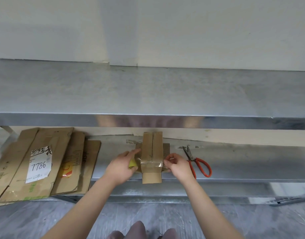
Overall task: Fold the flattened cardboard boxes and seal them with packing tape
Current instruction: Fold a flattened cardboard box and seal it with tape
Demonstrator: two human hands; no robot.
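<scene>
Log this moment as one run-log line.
stage: taping box | left hand: holds tape roll | right hand: pinches tape end | scissors: on shelf, right of box

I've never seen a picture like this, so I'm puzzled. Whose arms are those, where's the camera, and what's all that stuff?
The camera sits on a person's head, looking down, so those are their own arms. On a metal shelf lies a small cardboard box with clear tape across its near end. The left hand holds a yellow thing, perhaps the tape roll, beside the box; the right hand pinches the tape's end. Red-handled scissors lie to the right, flattened boxes to the left.
</scene>
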